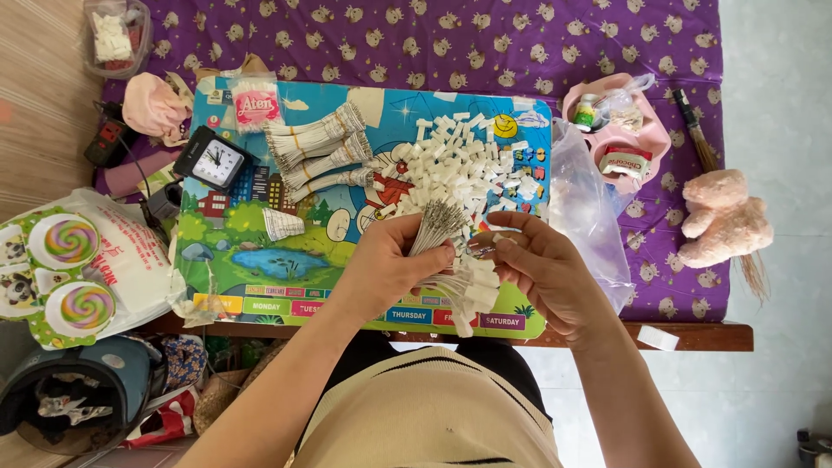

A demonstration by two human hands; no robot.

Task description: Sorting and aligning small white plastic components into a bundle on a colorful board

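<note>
My left hand (392, 257) grips a bundle of thin metal wires with white tags (440, 227), its wire ends fanned upward and white tags hanging below near the board's front edge. My right hand (542, 264) is beside it, its fingertips pinched at the bundle's right side on a small piece I cannot make out. Just beyond the hands lies a pile of small white plastic pieces (459, 169) on a colourful cartoon board (260, 269). Several finished tied bundles (316, 156) lie to the left of the pile.
A small black clock (214, 161) stands at the board's left. A clear plastic bag (589, 212), a pink tray with small containers (617, 130) and a pink plush toy (724, 221) lie right on the purple cloth. A white bag (130, 251) and swirl-patterned packs (69, 273) sit left.
</note>
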